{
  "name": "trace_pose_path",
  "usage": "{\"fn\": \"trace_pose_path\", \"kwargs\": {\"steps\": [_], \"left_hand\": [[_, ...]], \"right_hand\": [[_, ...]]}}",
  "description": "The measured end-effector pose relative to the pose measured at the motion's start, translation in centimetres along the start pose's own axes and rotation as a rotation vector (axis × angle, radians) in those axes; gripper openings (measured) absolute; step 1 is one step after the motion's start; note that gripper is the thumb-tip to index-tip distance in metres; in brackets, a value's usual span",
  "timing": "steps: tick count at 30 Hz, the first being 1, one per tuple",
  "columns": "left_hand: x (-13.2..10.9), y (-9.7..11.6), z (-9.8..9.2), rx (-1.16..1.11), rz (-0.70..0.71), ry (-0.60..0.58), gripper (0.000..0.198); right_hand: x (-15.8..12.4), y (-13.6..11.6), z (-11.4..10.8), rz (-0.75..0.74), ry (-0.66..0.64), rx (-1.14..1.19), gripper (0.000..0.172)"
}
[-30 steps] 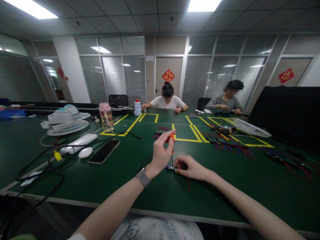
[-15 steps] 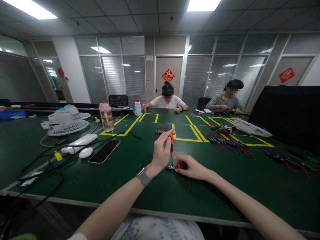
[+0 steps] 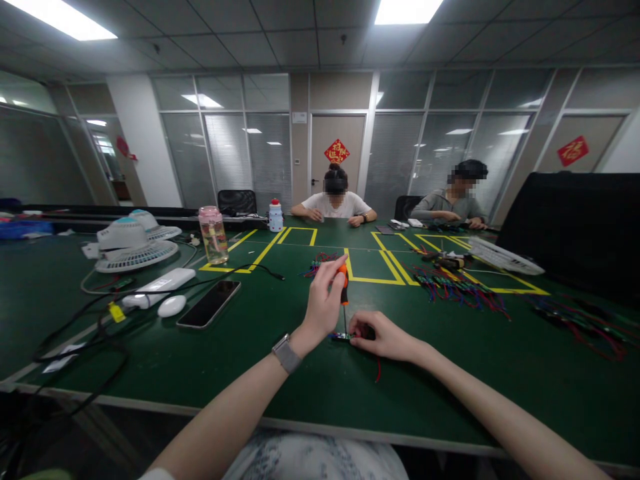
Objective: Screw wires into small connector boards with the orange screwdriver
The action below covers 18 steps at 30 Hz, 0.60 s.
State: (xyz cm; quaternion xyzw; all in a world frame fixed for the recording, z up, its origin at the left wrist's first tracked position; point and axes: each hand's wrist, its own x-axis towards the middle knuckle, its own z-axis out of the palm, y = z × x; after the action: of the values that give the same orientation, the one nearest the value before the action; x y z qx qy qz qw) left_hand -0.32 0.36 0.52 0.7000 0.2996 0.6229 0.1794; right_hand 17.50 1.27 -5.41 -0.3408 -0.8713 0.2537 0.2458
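My left hand (image 3: 324,297) is closed around the handle of an orange and black screwdriver (image 3: 345,287), which stands nearly upright. Its thin shaft runs down to a small green circuit board (image 3: 341,337) lying on the table. The fingers of my right hand (image 3: 377,333) pinch the right end of that board. A short red wire (image 3: 378,370) hangs out below my right hand. Just beyond my left hand lies a bunch of boards with red and blue wires (image 3: 320,262), partly covered by the fingers. Where the screwdriver tip meets the board is too small to make out.
A phone (image 3: 209,304), a white oval case (image 3: 171,306), black cables (image 3: 107,333) and a pink-lidded bottle (image 3: 213,235) are on the left. To the right lie wired boards (image 3: 457,290) and a white keyboard (image 3: 505,255). Two people sit across the green table (image 3: 300,393).
My hands, the screwdriver and the board stay almost in place. Across the table, one person's hand has moved inward toward their body.
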Motion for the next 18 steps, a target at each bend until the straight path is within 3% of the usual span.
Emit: {"fn": "trace_pose_path", "kwargs": {"steps": [5,12,18], "left_hand": [[0.15,-0.52,0.23,-0.146,-0.135,-0.021,0.034],[0.08,0.06,0.00,0.056,0.004,0.051,0.023],[0.08,0.03,0.07,-0.071,-0.038,-0.005,0.031]], "right_hand": [[-0.02,-0.08,-0.05,-0.006,0.005,-0.005,0.011],[-0.01,-0.36,-0.14,-0.010,0.016,-0.024,0.009],[0.04,-0.21,-0.06,-0.019,0.019,-0.014,0.009]]}}
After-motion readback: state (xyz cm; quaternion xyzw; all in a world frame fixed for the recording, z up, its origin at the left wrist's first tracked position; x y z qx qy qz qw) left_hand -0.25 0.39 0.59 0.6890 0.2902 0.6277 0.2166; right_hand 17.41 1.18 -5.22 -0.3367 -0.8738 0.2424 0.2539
